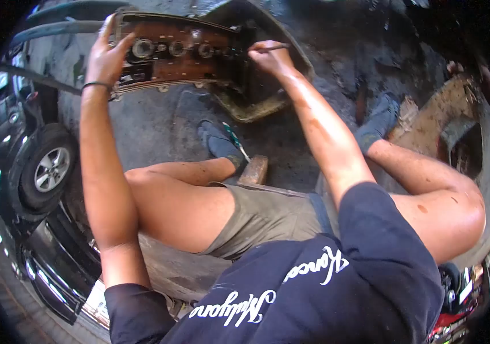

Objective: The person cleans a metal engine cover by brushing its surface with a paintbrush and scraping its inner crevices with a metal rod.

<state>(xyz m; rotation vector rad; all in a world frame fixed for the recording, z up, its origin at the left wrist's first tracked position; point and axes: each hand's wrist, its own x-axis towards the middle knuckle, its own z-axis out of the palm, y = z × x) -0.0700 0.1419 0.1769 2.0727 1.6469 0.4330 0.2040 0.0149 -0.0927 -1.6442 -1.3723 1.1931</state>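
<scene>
A long metal engine cover (167,71), brown and oily inside with several round openings, is tilted over a dark basin (245,112). My left hand (107,60) grips the cover's left end, with the thumb over its inner side and the fingers at the outer edge. Closed around a thin dark-handled tool (276,47), my right hand (270,56) is above the basin, near the cover's right end. The tool's working tip is too dark and blurred to make out.
Between my feet lie a green-and-white brush (233,137) and a wooden block (254,170). A dark vehicle with a wheel (53,169) stands at the left. A brownish worn board (431,112) lies beyond my right leg. Pipes cross the upper left.
</scene>
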